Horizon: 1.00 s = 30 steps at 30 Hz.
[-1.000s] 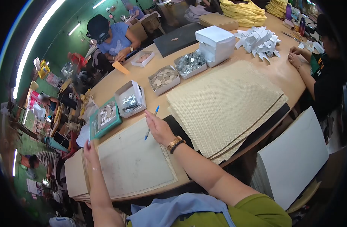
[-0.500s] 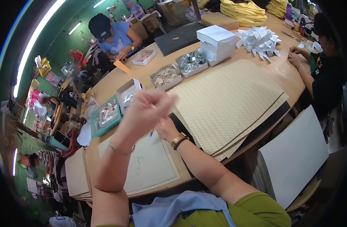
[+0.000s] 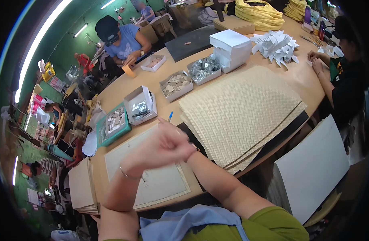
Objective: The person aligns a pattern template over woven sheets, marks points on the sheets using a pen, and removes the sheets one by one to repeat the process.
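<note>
My left hand (image 3: 160,152), blurred, reaches across in front of my right forearm. Its curled fingers are at my right wrist and cover the gold watch; what they pinch cannot be made out. Partly hidden behind it, my right hand (image 3: 170,129) holds a blue pen (image 3: 170,116), whose end sticks up past the fingers. Beneath both hands lies a pale sheet (image 3: 162,186) with faint marks, on a woven mat. A stack of herringbone woven sheets (image 3: 240,110) is to the right.
A green tray (image 3: 102,139), an open white box (image 3: 130,96) and boxes of tan pieces (image 3: 176,83) and metal parts (image 3: 204,69) stand beyond my hands. White boxes (image 3: 230,46) and white strips (image 3: 275,46) are farther back. Co-workers sit across and at right. A white board (image 3: 313,168) is at lower right.
My left hand has come from the sheet's left edge, up in front of my right hand, then down to my right wrist. The co-worker across has shifted the orange piece.
</note>
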Tool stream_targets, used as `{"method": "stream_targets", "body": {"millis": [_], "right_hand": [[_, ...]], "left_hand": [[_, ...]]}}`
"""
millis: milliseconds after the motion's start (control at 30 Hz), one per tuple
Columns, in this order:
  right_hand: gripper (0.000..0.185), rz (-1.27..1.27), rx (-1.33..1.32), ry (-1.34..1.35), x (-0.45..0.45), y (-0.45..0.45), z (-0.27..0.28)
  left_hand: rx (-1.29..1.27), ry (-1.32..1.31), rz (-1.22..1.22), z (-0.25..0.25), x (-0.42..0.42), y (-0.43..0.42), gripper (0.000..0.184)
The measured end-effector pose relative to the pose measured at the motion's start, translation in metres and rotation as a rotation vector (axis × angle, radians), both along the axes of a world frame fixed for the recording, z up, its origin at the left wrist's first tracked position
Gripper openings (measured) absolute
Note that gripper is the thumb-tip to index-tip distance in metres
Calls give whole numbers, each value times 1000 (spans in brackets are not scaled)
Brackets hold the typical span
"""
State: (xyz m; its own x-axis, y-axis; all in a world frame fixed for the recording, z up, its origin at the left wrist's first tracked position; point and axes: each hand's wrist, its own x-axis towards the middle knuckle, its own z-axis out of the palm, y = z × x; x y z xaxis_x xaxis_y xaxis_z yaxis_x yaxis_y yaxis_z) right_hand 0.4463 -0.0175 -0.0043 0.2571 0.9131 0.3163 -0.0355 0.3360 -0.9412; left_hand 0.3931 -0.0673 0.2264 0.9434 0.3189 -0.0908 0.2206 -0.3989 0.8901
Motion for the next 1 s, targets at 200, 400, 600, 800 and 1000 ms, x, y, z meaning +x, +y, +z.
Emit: {"method": "stream_targets", "body": {"millis": [200,400,600,800,1000], "right_hand": [[45,-115,28,-77,0,2,0],[27,-27,-189,-436,6,-11,20],[29,-57,-135,-591,5,-16,19],[30,-44,-71,-674,4,-14,9],[30,-28,-89,-712,3,-11,4]], "left_hand": [[235,104,103,-45,-59,28,13],[772,254,841,-132,-249,123,26],[886,459,989,-196,-364,107,50],[809,491,1027,-219,-376,96,58],[792,491,1021,-230,-386,99,58]]}}
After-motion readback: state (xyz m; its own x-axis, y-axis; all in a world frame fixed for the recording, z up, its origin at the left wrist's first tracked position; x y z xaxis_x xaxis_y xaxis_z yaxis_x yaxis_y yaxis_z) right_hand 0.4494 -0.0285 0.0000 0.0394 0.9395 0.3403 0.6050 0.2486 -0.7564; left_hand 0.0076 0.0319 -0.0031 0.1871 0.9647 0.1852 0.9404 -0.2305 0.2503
